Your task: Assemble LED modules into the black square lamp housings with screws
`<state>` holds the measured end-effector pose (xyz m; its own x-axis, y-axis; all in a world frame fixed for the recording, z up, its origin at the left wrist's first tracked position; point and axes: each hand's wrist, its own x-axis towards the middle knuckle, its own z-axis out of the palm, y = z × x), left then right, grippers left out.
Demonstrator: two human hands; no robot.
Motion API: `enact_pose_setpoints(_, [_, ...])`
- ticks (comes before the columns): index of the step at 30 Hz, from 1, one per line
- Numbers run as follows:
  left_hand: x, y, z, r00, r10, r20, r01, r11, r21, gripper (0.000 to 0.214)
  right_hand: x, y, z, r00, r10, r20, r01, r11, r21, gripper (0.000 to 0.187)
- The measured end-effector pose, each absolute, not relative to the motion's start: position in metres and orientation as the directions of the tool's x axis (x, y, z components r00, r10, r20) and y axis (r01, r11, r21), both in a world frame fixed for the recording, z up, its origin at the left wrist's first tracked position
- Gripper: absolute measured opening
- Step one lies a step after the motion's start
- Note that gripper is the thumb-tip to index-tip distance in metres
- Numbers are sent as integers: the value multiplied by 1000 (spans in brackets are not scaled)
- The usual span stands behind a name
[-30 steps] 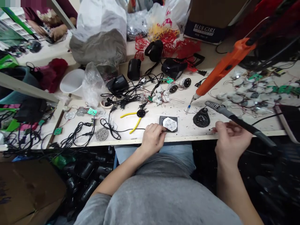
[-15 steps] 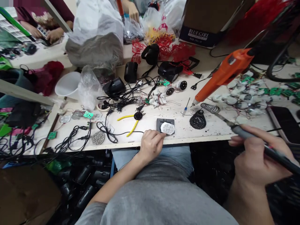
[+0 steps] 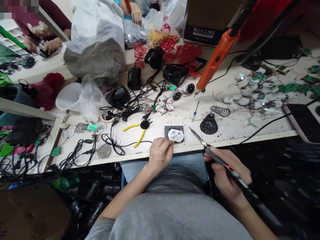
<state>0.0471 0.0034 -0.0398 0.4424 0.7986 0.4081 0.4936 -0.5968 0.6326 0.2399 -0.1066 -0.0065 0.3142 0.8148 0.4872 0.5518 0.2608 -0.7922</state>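
Note:
In my right hand (image 3: 228, 175) is a soldering iron (image 3: 215, 155) with a red light on its handle; the bare tip points left, a little right of a dark square block. On this block (image 3: 170, 128) lies a white plate with several round silvery spots (image 3: 176, 135). My left hand (image 3: 162, 151) rests at the bench edge, fingers closed at the plate's lower left corner; what they pinch is hidden. A wire spring holder (image 3: 220, 111) and a black dish of dark residue (image 3: 209, 125) stand beyond the iron's tip.
An orange electric screwdriver (image 3: 215, 60) hangs over the bench. Yellow-handled cutters (image 3: 141, 128), a small blue screwdriver (image 3: 195, 111) and tangled black cables (image 3: 125, 105) lie leftward and behind. Green boards with white parts (image 3: 260, 86) and a phone (image 3: 302, 121) are right. Co-workers' hands (image 3: 136, 14) show across the bench.
My right hand has brought the soldering iron left and out of the spring holder, toward the white plate. My left hand stays by the plate. The orange screwdriver has swung more upright.

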Motion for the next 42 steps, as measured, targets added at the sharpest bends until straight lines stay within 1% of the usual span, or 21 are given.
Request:
enact_pose_setpoints(2, [47,4,-39,445,785,432,492,-617,615,16,237,-88,-9,220,774,594,603,370,-706,45])
enact_pose_setpoints(3, [47,4,-39,446,779,442,492,-625,606,15,236,-77,-12,170,753,636,634,411,-656,46])
enact_pose_setpoints(5, [46,5,-37,448,772,450,497,-634,592,14,234,-57,-21,75,746,662,686,443,-577,43])
enact_pose_setpoints(7, [46,5,-36,454,767,453,506,-640,578,13,233,-39,-30,1,759,651,706,461,-538,38])
enact_pose_setpoints(9, [46,6,-35,462,751,472,508,-660,553,12,233,-27,-37,-46,770,636,692,484,-535,35])
enact_pose_setpoints(13, [48,7,-35,464,711,529,499,-703,506,10,234,-18,-43,-123,797,591,658,511,-552,48])
enact_pose_setpoints(17, [49,9,-39,488,691,533,504,-722,474,14,236,-17,-43,-120,799,590,664,506,-551,46])
enact_pose_setpoints(22, [42,14,-42,600,608,520,460,-794,398,20,239,-17,-42,-138,814,565,658,501,-562,45])
enact_pose_setpoints(25, [37,20,-41,653,568,501,417,-822,388,21,242,-15,-43,-163,822,546,645,508,-571,44])
enact_pose_setpoints(28, [35,25,-39,667,539,514,376,-839,393,22,244,-12,-42,-185,826,532,634,514,-578,45])
enact_pose_setpoints(31, [36,27,-39,641,555,530,357,-827,434,20,247,-11,-39,-208,838,504,642,506,-576,48])
enact_pose_setpoints(33, [37,25,-39,613,596,519,371,-797,476,19,249,-18,-33,-191,838,512,664,494,-561,49])
enact_pose_setpoints(35, [39,23,-39,587,631,507,387,-769,509,17,253,-32,-23,-112,834,540,687,457,-565,49])
enact_pose_setpoints(37, [40,20,-39,571,652,499,400,-751,525,16,257,-52,-11,29,840,541,670,386,-634,46])
enact_pose_setpoints(39, [42,18,-38,561,661,499,405,-744,531,16,260,-75,1,157,850,503,582,332,-743,37])
enact_pose_setpoints(41, [44,18,-38,552,665,503,403,-741,537,15,260,-95,9,198,869,453,497,309,-811,30])
enact_pose_setpoints(42, [45,17,-37,548,669,503,401,-737,543,14,259,-102,11,196,878,437,479,303,-824,32])
